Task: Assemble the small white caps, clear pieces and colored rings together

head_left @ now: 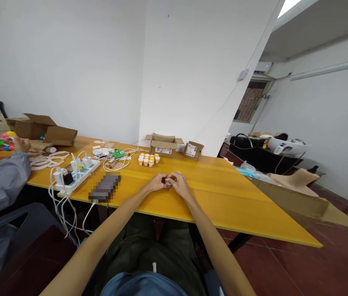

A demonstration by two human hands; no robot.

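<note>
Over the yellow table (220, 193), my left hand (157, 182) and my right hand (178, 183) meet around a small clear item with a dark reddish part (168, 183). Both hands have their fingers closed on it; its exact shape is too small to tell. Behind them stands a group of small jars (146, 159) with orange and white lids. Further back are an open cardboard box (163, 146) and a smaller brown box (193, 151).
To the left lie a phone-like device (104, 188), a white power strip (79, 176) with cables, and small packets (102, 153). At far left a person's hands (19, 144) hold colourful pieces near an open carton (42, 128).
</note>
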